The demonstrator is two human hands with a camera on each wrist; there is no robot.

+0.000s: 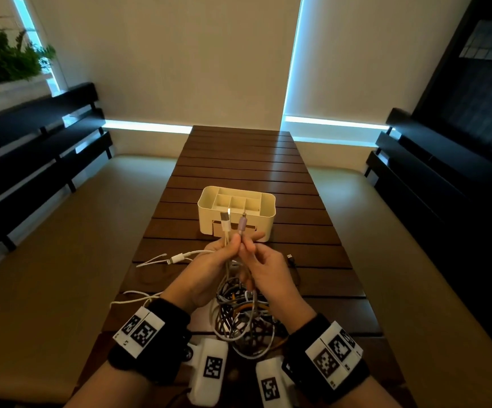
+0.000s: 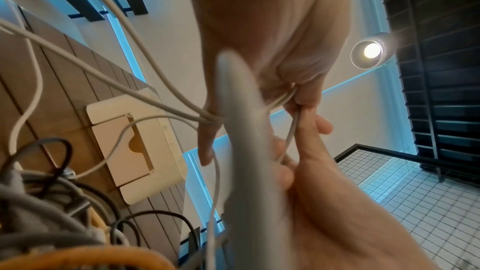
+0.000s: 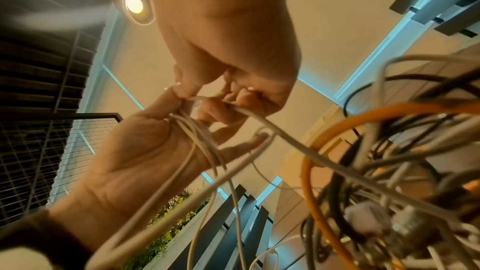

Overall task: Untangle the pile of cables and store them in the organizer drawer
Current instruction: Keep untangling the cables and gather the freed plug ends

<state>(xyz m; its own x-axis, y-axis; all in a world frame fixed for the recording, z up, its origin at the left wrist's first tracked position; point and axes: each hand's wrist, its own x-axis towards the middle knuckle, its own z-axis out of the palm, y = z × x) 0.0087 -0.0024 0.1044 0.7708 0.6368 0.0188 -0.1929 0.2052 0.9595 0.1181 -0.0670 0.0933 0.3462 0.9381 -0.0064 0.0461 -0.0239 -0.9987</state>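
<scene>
A tangled pile of grey, white, black and orange cables (image 1: 244, 319) lies on the wooden table near me. Both hands are raised over it. My left hand (image 1: 228, 245) grips a bundle of white cable strands; a white USB plug (image 1: 225, 220) sticks up from its fingers. My right hand (image 1: 246, 245) pinches a grey cable just below its purple connector (image 1: 242, 225), right beside the left hand. The cream organizer (image 1: 268, 207) stands just beyond the hands, its drawer front (image 2: 122, 147) pushed in. In the right wrist view the white strands (image 3: 197, 137) cross the left palm and an orange cable (image 3: 337, 122) loops through the pile.
Loose white cable ends (image 1: 162, 259) trail across the table to the left. A black USB plug (image 1: 289, 257) lies to the right of the hands. Cushioned benches run along both sides of the slatted table (image 1: 238, 160). Camera units hang under both wrists.
</scene>
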